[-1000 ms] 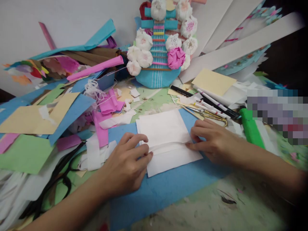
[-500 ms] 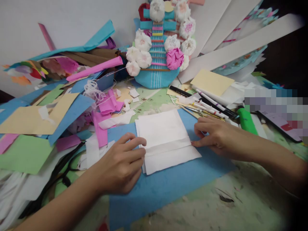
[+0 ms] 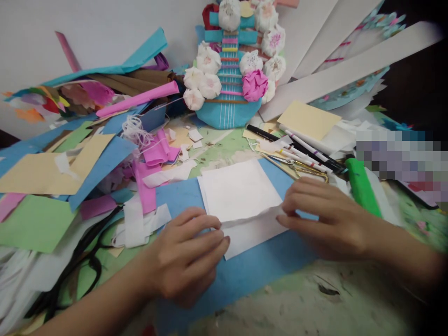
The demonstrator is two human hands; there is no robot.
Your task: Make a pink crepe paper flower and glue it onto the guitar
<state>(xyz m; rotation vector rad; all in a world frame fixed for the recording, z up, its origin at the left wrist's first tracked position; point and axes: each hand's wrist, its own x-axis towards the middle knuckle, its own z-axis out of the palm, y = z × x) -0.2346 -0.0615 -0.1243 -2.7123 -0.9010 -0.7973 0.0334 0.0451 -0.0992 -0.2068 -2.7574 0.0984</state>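
Observation:
White paper (image 3: 241, 191), stacked in layers, lies in front of me on a blue sheet (image 3: 266, 266). Across it runs a slightly raised, uneven edge, with a lower white flap nearer to me. My left hand (image 3: 192, 256) has its fingers closed at the left end of that edge. At the right end, my right hand (image 3: 325, 217) pinches the paper between thumb and curled fingers. The fingertips partly hide both ends of the paper.
Behind the paper stands a blue paper guitar (image 3: 229, 112) with white and pink paper flowers. Pens (image 3: 304, 149), gold-handled scissors (image 3: 308, 170) and a green roll (image 3: 362, 184) lie at right. Coloured paper scraps (image 3: 45, 172), white string (image 3: 136, 133) and a black cord (image 3: 94, 261) crowd the left.
Both hands have shifted slightly toward me, and the right fingers have closed on the paper's side. The flat folded strip across the paper now shows as a raised edge.

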